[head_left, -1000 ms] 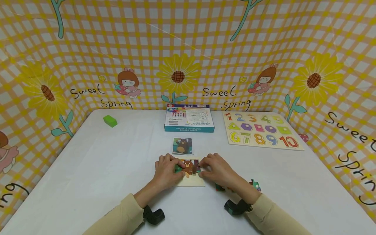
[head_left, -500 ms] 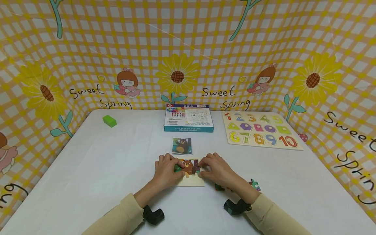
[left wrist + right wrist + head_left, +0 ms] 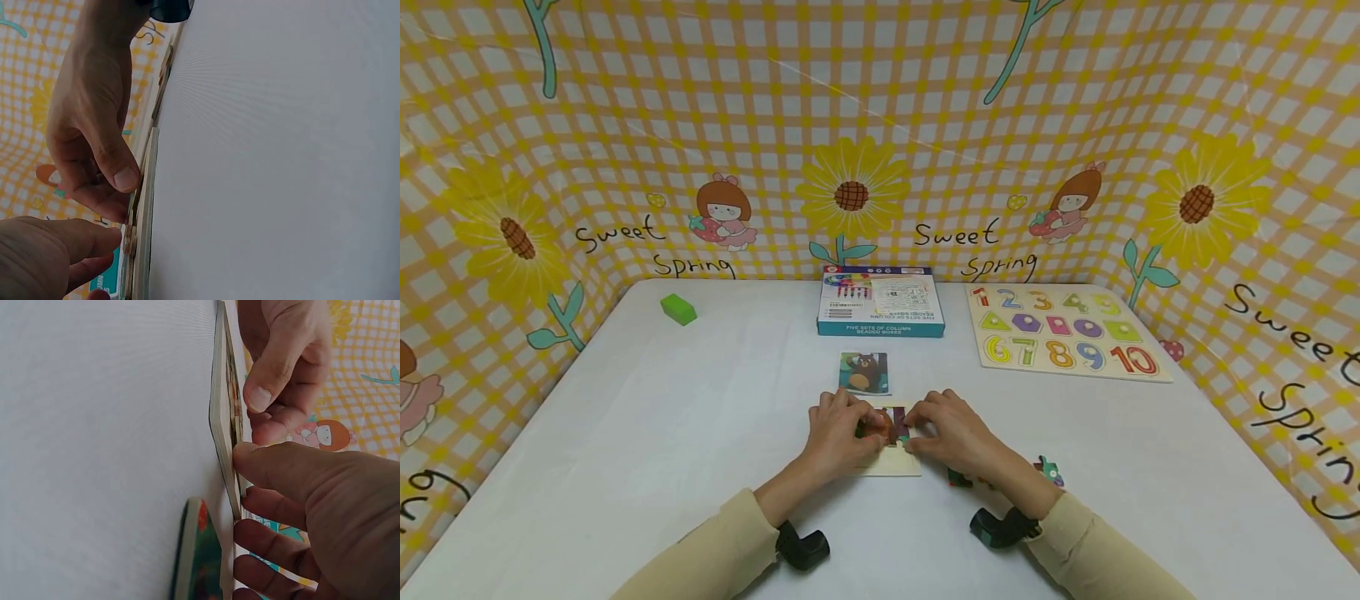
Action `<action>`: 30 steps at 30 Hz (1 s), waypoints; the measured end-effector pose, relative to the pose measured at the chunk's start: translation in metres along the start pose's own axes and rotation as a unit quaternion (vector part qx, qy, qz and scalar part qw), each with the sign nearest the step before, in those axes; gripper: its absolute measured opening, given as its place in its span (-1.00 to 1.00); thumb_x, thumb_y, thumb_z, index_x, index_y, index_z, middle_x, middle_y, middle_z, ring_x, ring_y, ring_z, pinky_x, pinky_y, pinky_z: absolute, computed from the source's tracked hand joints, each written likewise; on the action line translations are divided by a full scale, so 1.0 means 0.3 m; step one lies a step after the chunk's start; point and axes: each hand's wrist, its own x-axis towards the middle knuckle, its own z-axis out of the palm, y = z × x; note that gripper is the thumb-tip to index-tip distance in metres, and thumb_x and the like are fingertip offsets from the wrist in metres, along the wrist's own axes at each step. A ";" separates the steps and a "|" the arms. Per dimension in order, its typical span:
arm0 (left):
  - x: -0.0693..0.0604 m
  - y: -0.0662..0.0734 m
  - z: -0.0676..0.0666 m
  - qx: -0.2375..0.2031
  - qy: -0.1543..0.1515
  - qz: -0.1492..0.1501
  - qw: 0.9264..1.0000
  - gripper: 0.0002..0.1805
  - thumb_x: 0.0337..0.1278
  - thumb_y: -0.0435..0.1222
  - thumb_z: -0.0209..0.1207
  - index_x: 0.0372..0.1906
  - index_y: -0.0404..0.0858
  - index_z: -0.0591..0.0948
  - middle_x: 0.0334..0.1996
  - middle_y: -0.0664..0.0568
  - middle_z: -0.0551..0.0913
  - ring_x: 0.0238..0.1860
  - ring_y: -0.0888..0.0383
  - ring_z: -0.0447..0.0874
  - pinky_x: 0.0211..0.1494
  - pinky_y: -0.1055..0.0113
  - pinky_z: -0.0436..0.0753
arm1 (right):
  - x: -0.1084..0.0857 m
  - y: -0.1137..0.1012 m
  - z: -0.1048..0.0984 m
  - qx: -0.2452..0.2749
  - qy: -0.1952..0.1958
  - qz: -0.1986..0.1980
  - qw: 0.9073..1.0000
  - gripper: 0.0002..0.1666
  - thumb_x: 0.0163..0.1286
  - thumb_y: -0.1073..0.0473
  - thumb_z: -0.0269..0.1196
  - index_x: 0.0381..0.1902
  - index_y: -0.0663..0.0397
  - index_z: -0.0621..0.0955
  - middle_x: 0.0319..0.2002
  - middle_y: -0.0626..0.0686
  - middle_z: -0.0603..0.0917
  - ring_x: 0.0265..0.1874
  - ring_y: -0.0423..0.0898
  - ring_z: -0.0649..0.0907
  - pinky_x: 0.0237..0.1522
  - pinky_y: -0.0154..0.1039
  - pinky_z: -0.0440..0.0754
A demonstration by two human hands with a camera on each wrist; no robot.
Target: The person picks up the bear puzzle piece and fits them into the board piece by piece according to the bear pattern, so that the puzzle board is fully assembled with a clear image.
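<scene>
Pale wood is forming the puzzle board [image 3: 887,464], which is lying on the white table [image 3: 587,500] in the central working position. Fitted puzzle pieces [image 3: 901,427] are covering its far part with a brown bear scene; its near part is showing bare. The right hand [image 3: 955,429] is gripping the right edge of the board, its thumb on the near side and its fingers curling farther back, presumably to prevent sliding. The left hand [image 3: 842,433] is bending its thumb and index finger over the left part of the scene. These fingers are masking the contact, so whether they are pinching a piece or only touching it cannot be told. The two hands are facing each other with a gap between them, likely for steadying the work from both sides.

The bear card [image 3: 863,372] is lying just beyond the board, picture side up, probably for easy viewing. Loose pieces [image 3: 959,478] are lying beside the right forearm [image 3: 1018,483], apparently for convenient reach. The cardboard box [image 3: 880,312], number board [image 3: 1041,362] and green block [image 3: 679,309] are sitting farther back, leaving working room in front.
</scene>
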 end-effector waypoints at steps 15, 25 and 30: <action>0.013 0.016 0.022 0.003 -0.003 0.006 1.000 -0.86 -0.12 -0.19 0.33 -0.35 -0.07 0.69 -0.30 0.04 0.45 -0.18 0.09 0.23 -0.12 0.13 0.16 | 0.001 0.011 0.005 -0.008 0.011 -0.019 1.000 -0.69 -0.01 0.04 0.45 -0.27 -0.03 0.69 -0.31 -0.09 0.59 -0.26 -0.17 0.42 -0.18 -0.21 0.41; 0.017 0.014 0.031 0.005 -0.006 -0.001 1.000 -0.89 -0.12 -0.21 0.33 -0.38 -0.06 0.68 -0.30 0.05 0.43 -0.17 0.09 0.22 -0.09 0.09 0.16 | 0.002 0.013 0.007 -0.011 0.011 -0.023 1.000 -0.68 0.01 0.03 0.44 -0.26 -0.02 0.69 -0.30 -0.08 0.59 -0.25 -0.17 0.42 -0.17 -0.21 0.41; 0.016 0.015 0.031 0.002 -0.008 -0.004 1.000 -0.89 -0.11 -0.22 0.33 -0.38 -0.06 0.69 -0.30 0.05 0.43 -0.16 0.09 0.21 -0.09 0.09 0.15 | 0.000 0.010 0.006 -0.011 0.011 -0.021 1.000 -0.67 0.00 0.02 0.45 -0.26 -0.02 0.69 -0.29 -0.08 0.60 -0.26 -0.17 0.42 -0.18 -0.23 0.41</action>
